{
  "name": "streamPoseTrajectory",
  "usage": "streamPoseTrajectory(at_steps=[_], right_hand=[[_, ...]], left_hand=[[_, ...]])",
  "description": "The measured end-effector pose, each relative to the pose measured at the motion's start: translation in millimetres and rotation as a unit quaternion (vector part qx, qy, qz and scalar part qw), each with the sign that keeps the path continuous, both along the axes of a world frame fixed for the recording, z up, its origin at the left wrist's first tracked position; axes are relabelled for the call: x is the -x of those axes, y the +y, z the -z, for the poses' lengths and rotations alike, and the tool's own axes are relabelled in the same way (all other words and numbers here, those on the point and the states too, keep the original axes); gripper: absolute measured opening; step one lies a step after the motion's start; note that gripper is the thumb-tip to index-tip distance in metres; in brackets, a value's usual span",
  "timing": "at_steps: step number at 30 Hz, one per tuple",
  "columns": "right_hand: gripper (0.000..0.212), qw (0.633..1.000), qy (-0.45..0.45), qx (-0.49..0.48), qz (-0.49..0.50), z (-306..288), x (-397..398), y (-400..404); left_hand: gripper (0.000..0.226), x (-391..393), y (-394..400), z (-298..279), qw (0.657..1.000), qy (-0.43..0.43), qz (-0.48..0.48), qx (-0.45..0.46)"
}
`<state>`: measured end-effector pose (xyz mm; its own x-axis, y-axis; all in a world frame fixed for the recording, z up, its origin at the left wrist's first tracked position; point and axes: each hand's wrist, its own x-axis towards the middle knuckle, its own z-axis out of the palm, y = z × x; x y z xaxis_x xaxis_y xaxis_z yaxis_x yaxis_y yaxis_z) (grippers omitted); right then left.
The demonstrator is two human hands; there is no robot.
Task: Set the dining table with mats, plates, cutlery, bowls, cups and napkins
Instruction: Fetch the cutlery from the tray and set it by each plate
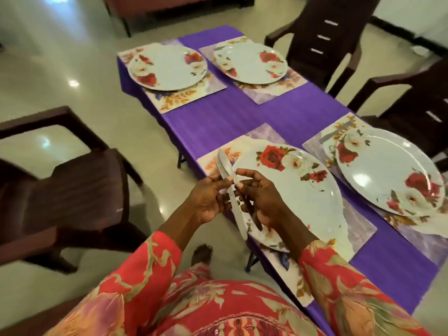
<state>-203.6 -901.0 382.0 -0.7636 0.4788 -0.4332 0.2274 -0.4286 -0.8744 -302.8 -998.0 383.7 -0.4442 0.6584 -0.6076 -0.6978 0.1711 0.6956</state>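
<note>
Step in hand: cutlery. Mats and plates are already laid at four places on the purple tablecloth [286, 110]; no bowls, cups or napkins are seen on it.

A small bundle of table knives [230, 187] is held above the near-left edge of the table, over the rim of the nearest floral plate [298, 190]. The left hand [206, 202] is curled round the knives at mid-length. The fingertips of the right hand [259, 200] pinch one of them near the blade, apparently to separate it from the rest. The exact count of knives cannot be told; at least two blades are seen, tips pointing away from the person.

One piece of cutlery [335, 134] already lies on the mat beside the near-right plate [388, 173]; its type is not clear. The two far plates [167, 66] [251, 61] show no cutlery beside them.

Next move, as judged: one knife is to be drawn free and laid flat on the floral place mat [361, 229] just beside the nearest plate, not on the plate, while the remainder is kept in the left hand for the other places.
</note>
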Motion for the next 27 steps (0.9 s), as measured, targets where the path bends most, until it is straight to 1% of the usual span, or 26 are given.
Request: streamPoseTrajectory(at_steps=[6,10,14,17,19,21,23,25,27], right_hand=[[0.028,0.992,-0.006,0.012,0.129,-6,8,35],[0.025,0.965,-0.035,-0.005,0.262,-3,-4,57],[0.021,0.916,-0.066,-0.027,0.396,3,-40,66],[0.018,0.862,-0.088,-0.045,0.498,14,-80,62],[0.016,0.824,-0.134,-0.070,0.546,22,-106,57],[0.019,0.781,-0.198,-0.076,0.587,33,-128,48],[0.019,0.749,-0.255,-0.072,0.607,49,-146,41],[0.007,0.740,-0.323,-0.075,0.586,73,-160,36],[0.012,0.742,-0.359,-0.074,0.561,94,-168,33]], left_hand=[[0.015,36,61,-6,0.991,-0.005,0.131,0.007],[0.016,48,98,-9,0.979,-0.002,0.203,0.010],[0.015,45,127,-11,0.961,0.010,0.278,0.006],[0.020,39,140,-11,0.946,0.008,0.324,0.003],[0.020,32,145,-11,0.941,0.001,0.339,0.000],[0.020,23,149,-12,0.934,-0.005,0.356,0.000],[0.020,14,150,-12,0.928,-0.005,0.373,0.007],[0.017,7,149,-11,0.923,-0.006,0.385,0.012],[0.015,-2,148,-11,0.918,-0.006,0.396,0.014]])
